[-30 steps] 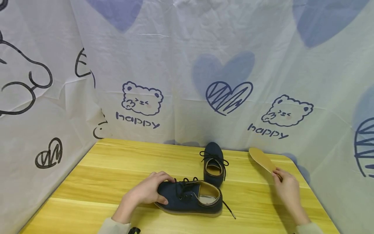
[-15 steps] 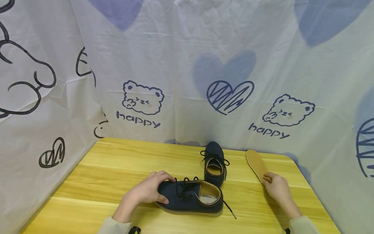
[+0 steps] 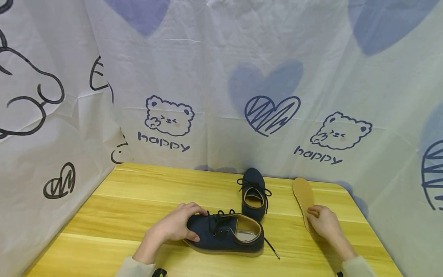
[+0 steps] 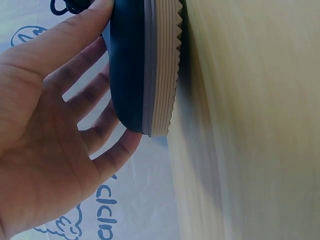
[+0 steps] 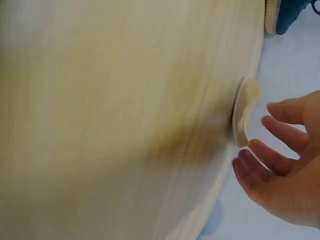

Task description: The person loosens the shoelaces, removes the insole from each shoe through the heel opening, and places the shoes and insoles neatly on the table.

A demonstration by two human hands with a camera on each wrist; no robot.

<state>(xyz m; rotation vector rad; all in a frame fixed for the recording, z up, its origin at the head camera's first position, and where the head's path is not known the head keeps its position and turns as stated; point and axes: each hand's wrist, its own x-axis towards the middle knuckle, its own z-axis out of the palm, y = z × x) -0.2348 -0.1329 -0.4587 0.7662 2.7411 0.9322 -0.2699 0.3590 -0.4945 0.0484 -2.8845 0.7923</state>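
My left hand [image 3: 178, 225] grips the toe of a dark blue lace-up shoe [image 3: 226, 238] lying sideways across the front of the table, thumb on the near side and fingers over the far side. The shoe's tan ridged sole [image 4: 165, 70] shows beside the palm in the left wrist view. A tan insole [image 3: 303, 194] lies at the right of the table. My right hand [image 3: 325, 223] is at its near end, and in the right wrist view the loosely bent fingers [image 5: 270, 157] stand parted with nothing between them, fingertips right by the insole's edge.
A matching dark blue shoe [image 3: 253, 196], laces tied in a bow, stands behind the first one with its toe toward the back. The yellow wooden table [image 3: 149, 184] meets a printed white cloth [image 3: 221, 77] at the back and sides.
The right hand has moved left and lowered the insole onto the table, and its fingers have come off it. The left hand and both shoes have stayed in place.
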